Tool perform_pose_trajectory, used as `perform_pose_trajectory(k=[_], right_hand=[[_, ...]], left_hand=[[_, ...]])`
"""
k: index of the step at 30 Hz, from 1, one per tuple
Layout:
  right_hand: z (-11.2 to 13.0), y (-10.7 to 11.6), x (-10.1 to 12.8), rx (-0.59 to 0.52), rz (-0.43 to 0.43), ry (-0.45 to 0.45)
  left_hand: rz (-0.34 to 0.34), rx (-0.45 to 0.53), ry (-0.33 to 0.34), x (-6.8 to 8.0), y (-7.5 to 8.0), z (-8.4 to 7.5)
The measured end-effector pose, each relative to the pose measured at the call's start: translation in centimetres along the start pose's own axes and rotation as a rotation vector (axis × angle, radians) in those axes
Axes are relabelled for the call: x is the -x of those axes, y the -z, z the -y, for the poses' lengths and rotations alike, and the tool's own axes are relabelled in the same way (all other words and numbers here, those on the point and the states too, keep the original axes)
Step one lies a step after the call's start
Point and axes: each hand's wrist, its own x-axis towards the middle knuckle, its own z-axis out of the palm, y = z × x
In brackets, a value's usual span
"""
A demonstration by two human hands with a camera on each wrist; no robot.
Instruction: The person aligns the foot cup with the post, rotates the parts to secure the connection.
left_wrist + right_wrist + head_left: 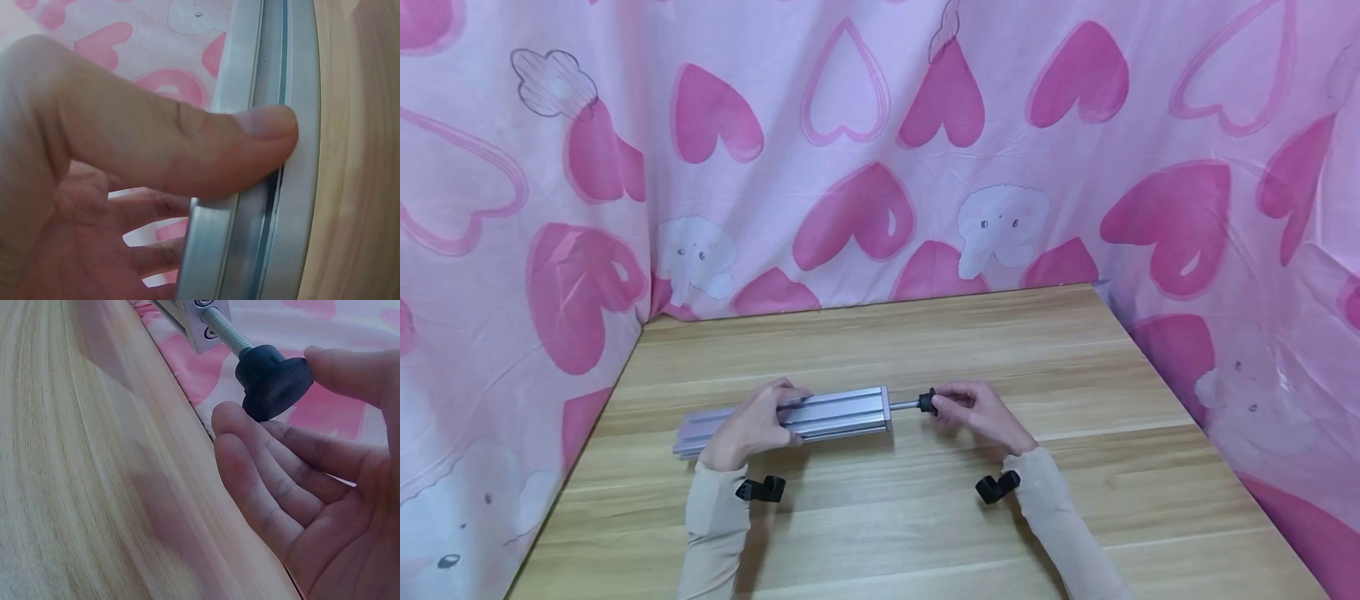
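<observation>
Two hands on a metal bar

My left hand (pixel 752 427) grips the aluminium bar (pixel 820 414) on the worktop (pixel 925 350); my right hand (pixel 981 412) pinches the black knob (pixel 928 403) on its screw.

One metal bar (pixel 820 414) lies on one wooden table (pixel 925 350); one threaded rod (pixel 904 406) sticks out of its end, and one black knob (pixel 927 402) sits on that rod; two hands are in view, the left hand (pixel 752 425) and the right hand (pixel 981 412); two small black wrist mounts, one (pixel 762 489) at each sleeve, the other (pixel 996 486) on the right; one pink heart-patterned cloth (pixel 880 142) hangs behind.
</observation>
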Motion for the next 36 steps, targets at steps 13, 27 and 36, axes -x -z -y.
perform_pose_trajectory(k=[13, 27, 36], right_hand=[[-0.17, -0.47, -0.3, -0.035, 0.001, -0.006], [-0.02, -0.4, 0.12, -0.13, -0.031, 0.054], [0.15, -0.23, 0.25, -0.124, -0.042, 0.08]], left_hand=[[0.007, -0.01, 0.008, -0.17, 0.0, 0.09], [0.011, -0.01, -0.011, -0.49, 0.75, -0.35], [0.018, -0.014, -0.007, -0.6, 0.64, -0.63]])
